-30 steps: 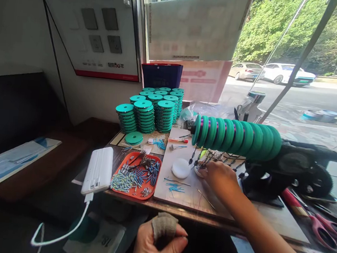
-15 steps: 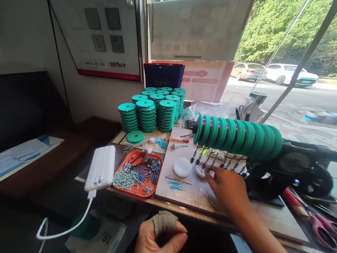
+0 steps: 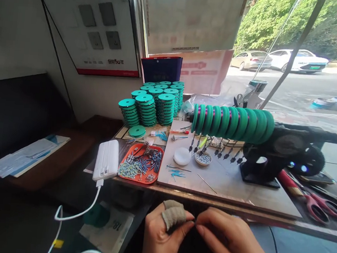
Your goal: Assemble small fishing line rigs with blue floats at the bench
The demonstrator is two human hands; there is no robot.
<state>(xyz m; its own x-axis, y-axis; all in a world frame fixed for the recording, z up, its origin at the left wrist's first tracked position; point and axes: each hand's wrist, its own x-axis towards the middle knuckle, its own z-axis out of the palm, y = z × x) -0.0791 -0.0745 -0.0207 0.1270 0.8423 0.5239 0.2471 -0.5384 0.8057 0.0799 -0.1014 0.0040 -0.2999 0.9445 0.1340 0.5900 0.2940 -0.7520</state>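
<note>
My left hand [image 3: 167, 230], with beige cloth wraps on its fingers, is closed in a pinch below the table's front edge. Beside it my right hand [image 3: 226, 238] also pinches, its fingertips almost meeting those of the left. Whatever lies between the fingertips is too small and dark to make out. Beyond the hands, a row of green spools [image 3: 230, 122] is mounted on a black winding machine [image 3: 287, 145], with several small dark clips hanging beneath. Under them stands a small round dish [image 3: 203, 158] of tiny pale beads, next to a white round disc [image 3: 182, 156].
An orange tray [image 3: 161, 166] holds small tubes and metal parts. Left of it a white power bank [image 3: 106, 160] trails a cable. Stacked green spools [image 3: 142, 110] stand at the back. Blue slivers [image 3: 177, 173] and a thin needle-like rod [image 3: 207, 183] lie on the board; scissors [image 3: 317, 206] rest at right.
My right hand has come from the bead dish under the spools down to my left fingertips. The left hand keeps its pinch. The view has shifted slightly.
</note>
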